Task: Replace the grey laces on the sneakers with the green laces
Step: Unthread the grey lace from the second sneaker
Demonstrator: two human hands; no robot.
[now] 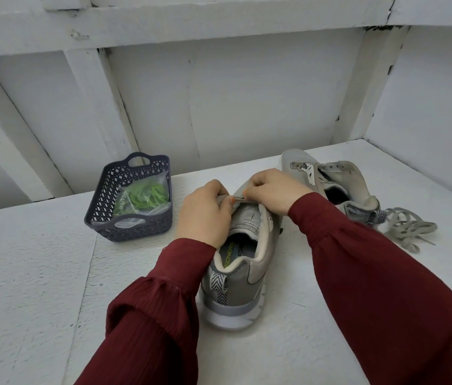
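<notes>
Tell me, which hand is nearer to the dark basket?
Left. The left hand grips the near sneaker just right of the basket; the right hand pinches the grey lace farther right.

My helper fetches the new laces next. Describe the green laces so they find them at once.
On the white table, left of the held sneaker, stands a dark latticed basket. The green laces lie inside it in a clear bag; the loose laces at the right are grey.
</notes>
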